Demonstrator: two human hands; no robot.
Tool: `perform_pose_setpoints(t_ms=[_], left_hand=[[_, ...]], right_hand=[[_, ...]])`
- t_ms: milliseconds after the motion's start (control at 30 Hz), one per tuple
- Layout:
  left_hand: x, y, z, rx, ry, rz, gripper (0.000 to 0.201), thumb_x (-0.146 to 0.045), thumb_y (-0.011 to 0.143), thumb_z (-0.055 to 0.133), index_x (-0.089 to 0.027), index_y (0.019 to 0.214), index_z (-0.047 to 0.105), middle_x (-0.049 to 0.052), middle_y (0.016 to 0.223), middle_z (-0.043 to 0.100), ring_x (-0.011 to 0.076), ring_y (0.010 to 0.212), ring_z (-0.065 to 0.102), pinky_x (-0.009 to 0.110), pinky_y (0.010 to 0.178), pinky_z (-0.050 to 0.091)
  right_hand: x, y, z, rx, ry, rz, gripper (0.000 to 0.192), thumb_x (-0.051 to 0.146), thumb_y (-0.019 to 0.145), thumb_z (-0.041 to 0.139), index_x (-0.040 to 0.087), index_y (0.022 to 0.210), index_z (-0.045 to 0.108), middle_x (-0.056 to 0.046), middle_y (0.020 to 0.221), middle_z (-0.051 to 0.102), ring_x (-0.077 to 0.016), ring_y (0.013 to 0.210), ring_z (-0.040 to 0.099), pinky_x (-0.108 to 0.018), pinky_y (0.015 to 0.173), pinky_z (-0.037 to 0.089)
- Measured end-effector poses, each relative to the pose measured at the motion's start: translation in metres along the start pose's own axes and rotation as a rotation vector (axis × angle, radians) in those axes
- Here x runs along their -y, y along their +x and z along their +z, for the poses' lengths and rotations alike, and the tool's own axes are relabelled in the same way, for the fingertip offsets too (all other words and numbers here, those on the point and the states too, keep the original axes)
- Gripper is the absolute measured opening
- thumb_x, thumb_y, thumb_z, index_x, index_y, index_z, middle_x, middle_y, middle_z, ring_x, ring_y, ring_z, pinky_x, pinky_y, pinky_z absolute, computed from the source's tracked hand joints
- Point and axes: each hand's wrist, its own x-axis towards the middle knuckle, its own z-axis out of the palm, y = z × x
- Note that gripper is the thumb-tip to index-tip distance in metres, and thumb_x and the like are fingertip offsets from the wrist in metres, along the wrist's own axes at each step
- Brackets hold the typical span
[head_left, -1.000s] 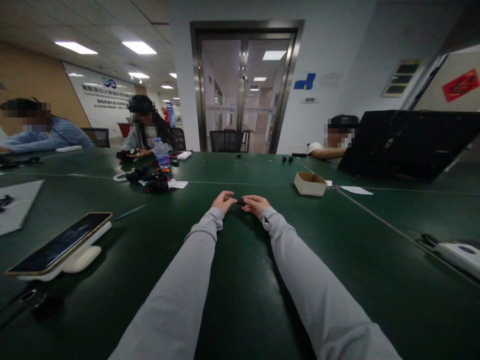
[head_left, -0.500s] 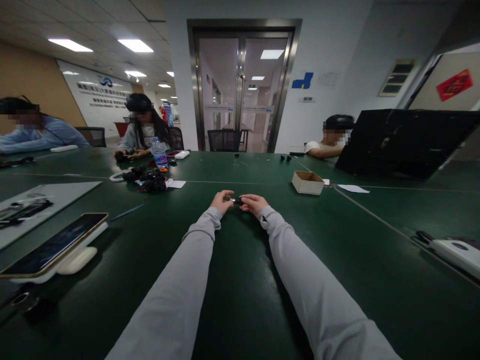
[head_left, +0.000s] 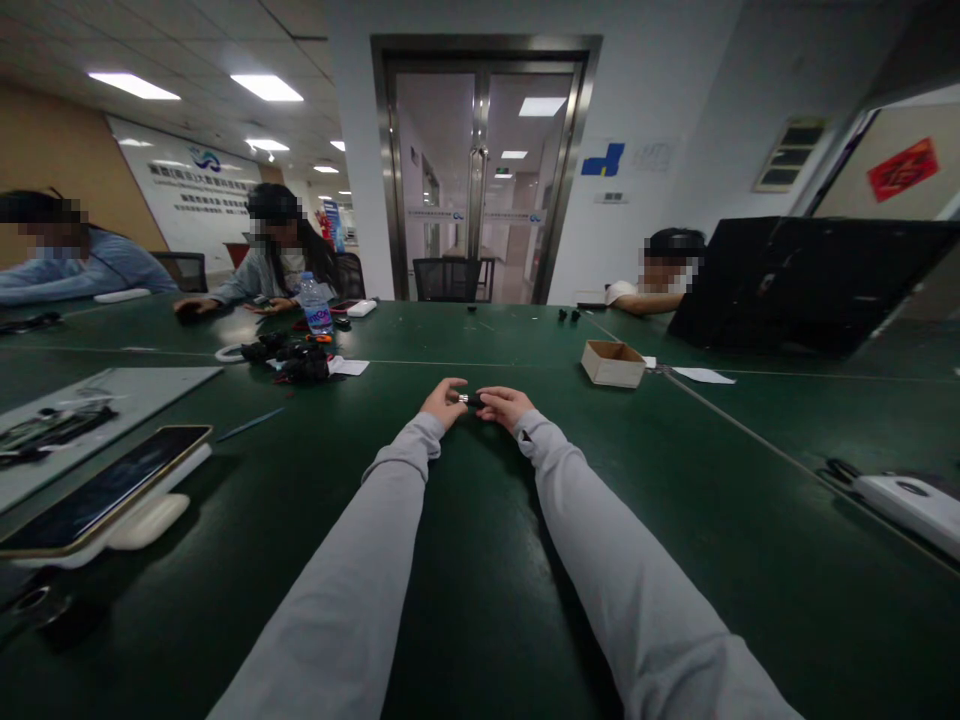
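A small black stick-like piece with a silver metal end (head_left: 466, 400), perhaps a USB flash drive, is held level just above the green table. My right hand (head_left: 507, 408) pinches its black part between thumb and fingers. At the silver end is my left hand (head_left: 444, 402), its index finger stretched out over the piece and its thumb tip beside the metal. A gap shows between that thumb and index finger. Whether the left thumb touches the metal is too small to tell.
An open cardboard box (head_left: 613, 364) stands right of my hands. To the left are black tangled parts (head_left: 292, 358), a water bottle (head_left: 315, 305), a blue stick (head_left: 251, 424) and a phone (head_left: 112, 488). A large black panel (head_left: 810, 285) stands at right. Several people sit around the table.
The silver end shows a little more between my hands, which have barely moved. Across the table at left, a co-worker's hand has reached out to the left over a dark object.
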Motion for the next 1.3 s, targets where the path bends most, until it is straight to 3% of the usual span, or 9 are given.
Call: perform_pose_setpoints(t_ms=[67, 167, 367, 567, 667, 933, 1033, 1167, 1300], left_hand=[[0.0001, 0.0006, -0.0002, 0.005, -0.018, -0.037, 0.035, -0.021, 0.064, 0.060, -0.017, 0.098, 0.057, -0.003, 0.063, 0.055, 0.0064, 0.049, 0.046, 0.020, 0.053, 0.038], [-0.0009, 0.0008, -0.0011, 0.054, -0.015, -0.103, 0.027, -0.030, 0.074, 0.048, -0.016, 0.095, 0.059, -0.003, 0.053, 0.052, 0.0080, 0.045, 0.045, 0.021, 0.048, 0.036], [-0.0013, -0.0004, -0.0026, 0.050, -0.017, -0.059, 0.031, -0.018, 0.065, 0.056, -0.016, 0.096, 0.058, -0.003, 0.056, 0.055, 0.0083, 0.049, 0.048, 0.020, 0.050, 0.038], [0.0002, 0.0001, -0.0014, 0.108, 0.013, -0.062, 0.030, -0.034, 0.078, 0.042, -0.014, 0.092, 0.060, -0.005, 0.038, 0.045, 0.0081, 0.035, 0.040, 0.020, 0.041, 0.031], [-0.0021, 0.0000, -0.0017, 0.103, -0.014, -0.081, 0.029, -0.030, 0.073, 0.049, -0.016, 0.096, 0.059, -0.004, 0.046, 0.051, 0.0073, 0.038, 0.043, 0.019, 0.042, 0.032], [-0.0016, -0.0001, -0.0031, 0.104, -0.018, -0.038, 0.030, -0.023, 0.068, 0.054, -0.016, 0.097, 0.059, -0.004, 0.054, 0.053, 0.0062, 0.043, 0.044, 0.018, 0.045, 0.035], [-0.0017, -0.0001, -0.0029, 0.119, 0.006, -0.067, 0.028, -0.027, 0.074, 0.047, -0.014, 0.095, 0.059, -0.004, 0.046, 0.049, 0.0069, 0.041, 0.042, 0.018, 0.043, 0.034], [-0.0043, -0.0013, -0.0030, 0.114, -0.013, -0.067, 0.032, -0.021, 0.072, 0.049, -0.015, 0.102, 0.057, -0.004, 0.052, 0.053, 0.0057, 0.040, 0.042, 0.018, 0.043, 0.034], [-0.0049, -0.0029, -0.0021, 0.087, -0.005, -0.059, 0.027, -0.025, 0.076, 0.044, -0.015, 0.095, 0.060, -0.004, 0.048, 0.050, 0.0060, 0.039, 0.042, 0.017, 0.042, 0.033]], right_hand=[[-0.0005, 0.0006, -0.0005, 0.007, -0.001, -0.001, 0.011, 0.008, 0.070, 0.064, 0.011, 0.081, 0.063, -0.004, 0.056, 0.064, -0.0108, 0.050, 0.061, -0.016, 0.047, 0.052], [-0.0013, 0.0015, -0.0008, 0.008, -0.001, 0.002, 0.011, 0.008, 0.069, 0.064, 0.011, 0.080, 0.063, -0.003, 0.056, 0.064, -0.0102, 0.049, 0.061, -0.015, 0.046, 0.051], [-0.0016, 0.0014, -0.0004, 0.003, -0.007, -0.001, 0.011, 0.008, 0.069, 0.064, 0.012, 0.080, 0.063, -0.003, 0.056, 0.064, -0.0100, 0.049, 0.061, -0.015, 0.046, 0.051], [0.0001, 0.0001, 0.0007, -0.011, -0.010, 0.008, 0.011, 0.005, 0.071, 0.060, 0.011, 0.080, 0.063, -0.004, 0.056, 0.064, -0.0100, 0.049, 0.061, -0.015, 0.046, 0.051], [-0.0001, 0.0003, 0.0006, -0.005, -0.006, 0.009, 0.011, 0.005, 0.071, 0.061, 0.011, 0.080, 0.063, -0.004, 0.056, 0.064, -0.0103, 0.049, 0.061, -0.016, 0.047, 0.051], [-0.0003, 0.0002, 0.0009, -0.001, 0.003, 0.001, 0.011, 0.005, 0.070, 0.062, 0.011, 0.080, 0.062, -0.003, 0.055, 0.063, -0.0104, 0.049, 0.061, -0.015, 0.046, 0.050], [0.0003, -0.0009, 0.0016, -0.009, 0.000, -0.001, 0.012, 0.005, 0.069, 0.063, 0.011, 0.079, 0.062, -0.003, 0.056, 0.063, -0.0098, 0.048, 0.061, -0.015, 0.046, 0.051], [0.0007, -0.0012, 0.0019, 0.004, 0.004, -0.005, 0.012, 0.005, 0.068, 0.063, 0.012, 0.079, 0.062, -0.003, 0.058, 0.064, -0.0098, 0.048, 0.061, -0.015, 0.046, 0.051], [-0.0005, 0.0006, 0.0007, 0.006, -0.003, -0.006, 0.013, 0.004, 0.068, 0.063, 0.011, 0.079, 0.063, -0.002, 0.054, 0.063, -0.0101, 0.047, 0.060, -0.015, 0.045, 0.050]])
